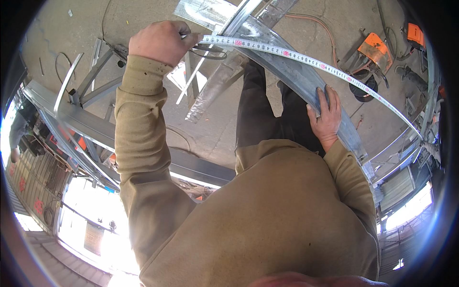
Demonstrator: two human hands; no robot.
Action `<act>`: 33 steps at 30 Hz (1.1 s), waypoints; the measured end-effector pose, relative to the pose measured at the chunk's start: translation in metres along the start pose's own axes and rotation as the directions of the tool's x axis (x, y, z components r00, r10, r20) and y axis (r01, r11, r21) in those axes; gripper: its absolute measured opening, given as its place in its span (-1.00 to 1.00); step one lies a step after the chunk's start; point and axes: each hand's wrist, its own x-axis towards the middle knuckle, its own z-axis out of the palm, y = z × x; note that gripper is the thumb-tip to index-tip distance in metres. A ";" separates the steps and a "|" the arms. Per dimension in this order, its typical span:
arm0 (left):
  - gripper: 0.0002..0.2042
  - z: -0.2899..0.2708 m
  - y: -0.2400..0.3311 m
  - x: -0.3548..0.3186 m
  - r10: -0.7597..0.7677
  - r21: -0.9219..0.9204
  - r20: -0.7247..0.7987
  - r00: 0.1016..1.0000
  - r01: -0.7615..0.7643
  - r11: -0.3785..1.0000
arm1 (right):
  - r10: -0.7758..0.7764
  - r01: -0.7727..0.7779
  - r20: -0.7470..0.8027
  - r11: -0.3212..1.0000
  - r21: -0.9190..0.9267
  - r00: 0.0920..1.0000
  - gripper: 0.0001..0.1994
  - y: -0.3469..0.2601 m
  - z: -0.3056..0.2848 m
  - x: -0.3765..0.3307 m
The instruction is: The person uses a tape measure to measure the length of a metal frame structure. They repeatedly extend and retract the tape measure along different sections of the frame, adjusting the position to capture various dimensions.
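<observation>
My left hand (pixel 160 42) is closed, thumb and fingers pinching the near end of a white tape measure (pixel 296 57). Whether the tape's case sits inside that fist is hidden. A thin dark loop (pixel 213 55) hangs by the fingertips. The blade crosses over a long grey metal beam (pixel 287 71) and runs on toward the far right, bowing as it goes. My right hand (pixel 327 115) rests on the beam's edge with fingers stretched out, below the blade and apart from it. The beam slants across in front of my legs.
Other metal profiles (pixel 229 19) meet the beam at the top. A grey steel frame (pixel 71 112) stands on the left. Orange machines (pixel 375 50) and a dark bucket (pixel 362 88) sit at right, near a hose (pixel 325 31) on the concrete floor. Part of another person (pixel 19 126) shows far left.
</observation>
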 end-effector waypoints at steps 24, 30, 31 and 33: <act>-0.57 0.002 -0.004 0.001 0.043 0.006 -0.039 0.998 -0.043 0.999 | 0.006 -0.006 -0.014 1.000 -0.003 1.000 -0.39 -0.002 0.001 0.001; -0.56 0.000 -0.001 0.000 0.036 0.012 -0.026 0.999 -0.036 0.999 | 0.008 -0.008 -0.009 1.000 0.003 1.000 -0.39 -0.003 -0.001 0.001; -0.56 -0.001 -0.001 0.000 0.037 0.012 -0.023 0.999 -0.037 0.999 | 0.013 -0.013 -0.006 1.000 0.001 1.000 -0.39 -0.004 -0.001 0.002; -0.56 -0.001 -0.001 0.000 0.040 0.014 -0.020 0.999 -0.040 0.999 | 0.008 -0.008 -0.010 1.000 -0.002 1.000 -0.39 -0.004 -0.001 0.002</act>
